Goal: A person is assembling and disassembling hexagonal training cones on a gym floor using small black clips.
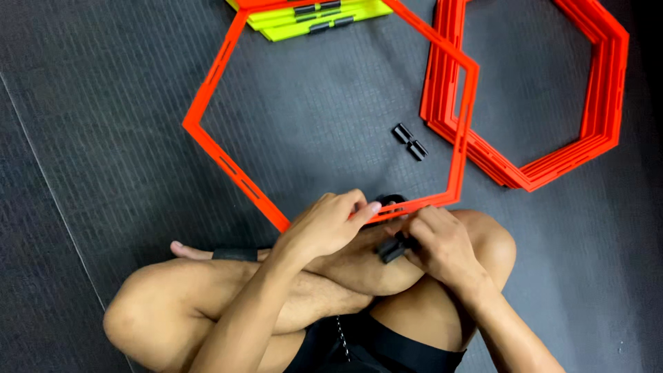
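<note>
Two hands work at the near edge of an orange hexagon ring, over crossed legs.

The left hand (331, 222) is curled, its fingers pinching the near edge of the orange hexagon ring (207, 86), which lies flat on the dark floor mat (103, 103). The right hand (442, 242) is closed around a small black clip (391, 250) just below that edge. Two more black clips (409, 141) lie inside the ring. A stack of orange hexagons (601, 90) sits to the right, partly under the ring; yellow pieces (290, 24) lie beyond.
</note>
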